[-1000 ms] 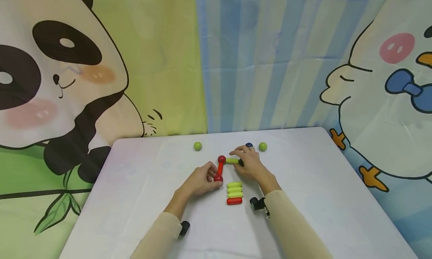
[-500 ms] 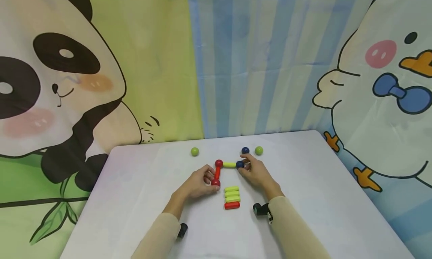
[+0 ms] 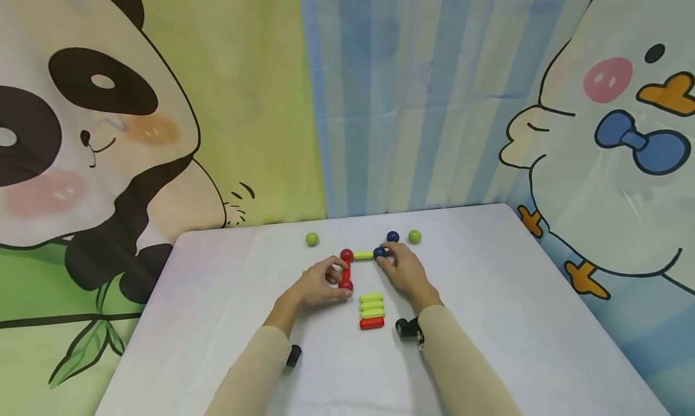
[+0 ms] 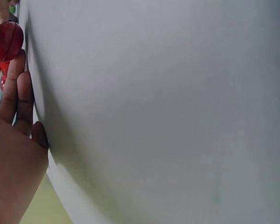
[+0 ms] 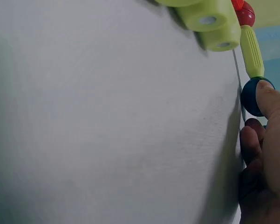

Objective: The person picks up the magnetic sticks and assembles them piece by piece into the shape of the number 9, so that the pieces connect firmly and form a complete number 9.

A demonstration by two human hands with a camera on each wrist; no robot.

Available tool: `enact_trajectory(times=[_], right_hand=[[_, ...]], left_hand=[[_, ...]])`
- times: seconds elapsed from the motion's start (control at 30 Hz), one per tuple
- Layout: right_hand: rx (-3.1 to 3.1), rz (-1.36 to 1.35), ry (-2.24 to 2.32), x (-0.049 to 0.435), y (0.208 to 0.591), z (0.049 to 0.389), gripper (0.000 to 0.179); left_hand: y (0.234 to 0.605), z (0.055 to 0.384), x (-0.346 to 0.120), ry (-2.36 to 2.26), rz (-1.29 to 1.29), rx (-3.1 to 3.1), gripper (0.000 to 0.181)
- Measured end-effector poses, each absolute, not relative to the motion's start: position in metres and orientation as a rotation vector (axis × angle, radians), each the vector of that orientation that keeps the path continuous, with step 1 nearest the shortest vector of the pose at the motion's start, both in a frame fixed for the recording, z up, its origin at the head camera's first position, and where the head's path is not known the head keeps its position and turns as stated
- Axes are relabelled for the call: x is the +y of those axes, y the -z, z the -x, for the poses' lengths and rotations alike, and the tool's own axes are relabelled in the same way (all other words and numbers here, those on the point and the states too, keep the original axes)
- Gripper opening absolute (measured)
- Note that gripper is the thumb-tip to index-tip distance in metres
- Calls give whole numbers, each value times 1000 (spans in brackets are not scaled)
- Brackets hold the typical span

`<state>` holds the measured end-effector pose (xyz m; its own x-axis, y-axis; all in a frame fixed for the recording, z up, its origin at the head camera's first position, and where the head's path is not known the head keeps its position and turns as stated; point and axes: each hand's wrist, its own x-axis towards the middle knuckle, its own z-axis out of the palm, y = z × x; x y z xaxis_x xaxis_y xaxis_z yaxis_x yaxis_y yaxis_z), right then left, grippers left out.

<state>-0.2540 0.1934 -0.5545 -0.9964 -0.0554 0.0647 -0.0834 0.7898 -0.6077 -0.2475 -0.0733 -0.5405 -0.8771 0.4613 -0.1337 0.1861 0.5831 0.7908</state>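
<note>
In the head view, a joined toy piece lies on the table: a near red ball [image 3: 345,286], a red stick [image 3: 345,275], a far red ball [image 3: 346,255], a yellow-green stick [image 3: 363,255] and a dark blue ball [image 3: 379,253] at its right end. My left hand [image 3: 319,283] holds the near red ball between thumb and fingers, which partly hide the red stick. Thumb and fingertips of my right hand [image 3: 407,275] pinch the blue ball; the right wrist view shows the thumb on this blue ball [image 5: 251,96], with the yellow-green stick [image 5: 251,51] joined to it.
Several yellow-green sticks [image 3: 371,305] lie in a stack-like row with a red stick [image 3: 371,324] in front of the hands. At the back are a green ball [image 3: 312,239], a second blue ball [image 3: 393,237] and another green ball [image 3: 415,236]. Printed curtains stand behind the table.
The right hand's fingers, spread over the blue ball and the second blue ball behind it, have drawn in to pinch the joined blue ball. The left hand keeps its hold; the head view has shifted slightly.
</note>
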Motion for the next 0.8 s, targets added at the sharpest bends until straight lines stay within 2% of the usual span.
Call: enact_trajectory(times=[0.43, 0.8], right_hand=[[-3002, -8, -914, 184, 554, 252, 47], [-3001, -274, -1071, 199, 545, 249, 68]], left_hand=[[551, 240, -74, -1291, -424, 2489, 55], [548, 244, -72, -1291, -378, 2497, 53]])
